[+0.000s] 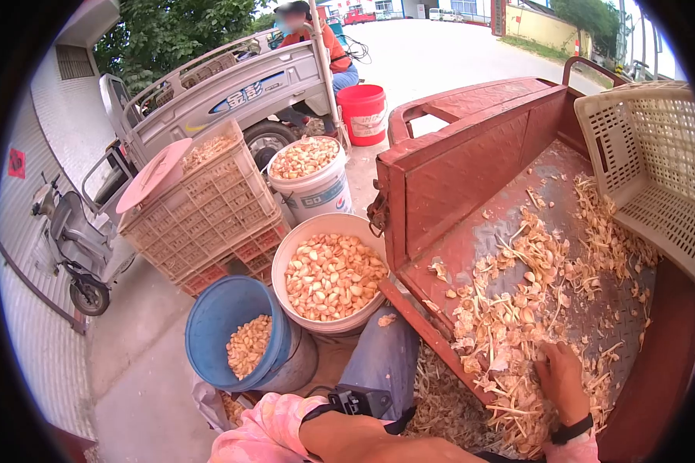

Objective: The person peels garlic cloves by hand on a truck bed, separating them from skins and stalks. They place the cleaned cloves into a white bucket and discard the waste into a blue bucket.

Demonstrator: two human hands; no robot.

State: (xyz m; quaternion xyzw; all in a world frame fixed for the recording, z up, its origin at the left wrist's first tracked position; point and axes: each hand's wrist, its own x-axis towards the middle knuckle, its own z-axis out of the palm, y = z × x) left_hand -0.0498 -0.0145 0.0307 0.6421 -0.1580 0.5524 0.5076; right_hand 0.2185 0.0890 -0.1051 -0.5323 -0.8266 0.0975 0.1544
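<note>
Your right hand (561,380) lies flat, fingers spread, pressed into the garlic pile (517,324) of papery skins, dry stems and loose cloves on the red cart bed (471,239), its ribbed metal keeping the heap together. Your left hand is hidden below your forearm, so its state is unclear. Peeled cloves fill the white bucket (332,231) just beside the bed.
</note>
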